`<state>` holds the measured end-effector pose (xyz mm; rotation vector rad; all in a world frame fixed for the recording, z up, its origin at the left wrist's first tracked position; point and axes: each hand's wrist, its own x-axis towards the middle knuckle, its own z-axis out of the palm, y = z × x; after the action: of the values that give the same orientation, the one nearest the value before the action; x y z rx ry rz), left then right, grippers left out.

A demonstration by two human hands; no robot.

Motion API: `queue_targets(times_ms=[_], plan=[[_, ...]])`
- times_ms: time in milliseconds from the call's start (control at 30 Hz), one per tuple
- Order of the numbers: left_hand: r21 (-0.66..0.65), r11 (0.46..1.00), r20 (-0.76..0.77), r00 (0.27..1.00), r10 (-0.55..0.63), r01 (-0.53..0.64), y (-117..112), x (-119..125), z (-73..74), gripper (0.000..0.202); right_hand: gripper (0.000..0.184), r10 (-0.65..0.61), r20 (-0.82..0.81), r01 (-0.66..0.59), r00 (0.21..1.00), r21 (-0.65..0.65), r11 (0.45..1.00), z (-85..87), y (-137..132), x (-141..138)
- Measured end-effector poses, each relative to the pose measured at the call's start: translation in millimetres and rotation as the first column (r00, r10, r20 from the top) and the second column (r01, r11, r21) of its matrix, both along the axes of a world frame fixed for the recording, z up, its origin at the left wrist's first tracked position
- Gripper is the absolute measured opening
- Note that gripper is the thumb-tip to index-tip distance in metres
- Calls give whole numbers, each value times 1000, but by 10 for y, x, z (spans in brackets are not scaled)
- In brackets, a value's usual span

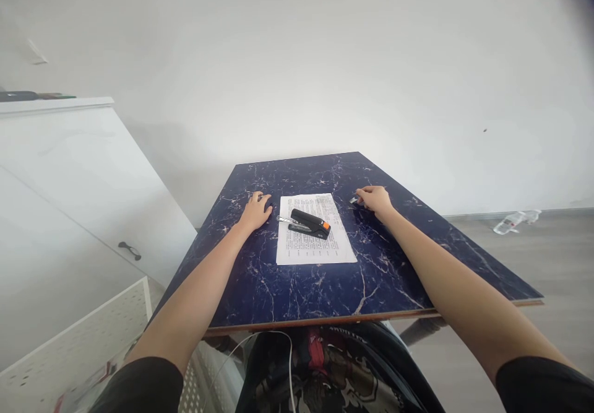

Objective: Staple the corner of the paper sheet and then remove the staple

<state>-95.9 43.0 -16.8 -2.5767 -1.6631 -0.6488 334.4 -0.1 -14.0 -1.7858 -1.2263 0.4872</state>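
Over there on the table (297, 298), 1 stapler (309, 223) lies atop the paper (320, 254), between the left hand (256, 210) and right hand (377, 200).

One head-worn camera looks forward and steeply down from the person's eye level, over the near edge of the dark-blue, marble-patterned tabletop (297, 298). Bare hands, left (255, 212) and right (375, 201), sit at middle range. The wide view reaches the plain white wall (301, 60) beyond, a flat-fronted white cabinet (83, 215) leftward and pale-grey floor (563, 249) rightward.
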Motion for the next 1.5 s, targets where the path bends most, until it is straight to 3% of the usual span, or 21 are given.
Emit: queue_targets(times_ms=[233, 567, 833, 1033, 1233, 1500], plan=[[-137, 990, -65, 998, -23, 14, 63, -23, -48, 60, 17, 49, -65, -51, 997, -20, 999, 67, -66, -65], [29, 999, -57, 998, -37, 38, 47, -23, -12, 44, 19, 15, -97, -15, 995, 2, 1000, 80, -92, -90], [29, 994, -16, 995, -101, 102, 106, -36, 1, 30, 20, 45, -63, -46, 997, -11, 999, 32, -45, -50], [-10, 998, -33, 998, -61, 61, 106, -35, 53, 20, 19, 82, 60, -81, 995, -17, 997, 21, -22, -53], [11, 1000, -14, 1000, -18, 18, 62, -47, 60, 30, 20, 75, 89, -71, 993, -45, 996, 38, -34, -69], [-7, 1000, 39, 999, 4, -4, 18, -41, 77, 10, 20, 98, 56, -97, 994, -28, 995, 58, -50, -73]])
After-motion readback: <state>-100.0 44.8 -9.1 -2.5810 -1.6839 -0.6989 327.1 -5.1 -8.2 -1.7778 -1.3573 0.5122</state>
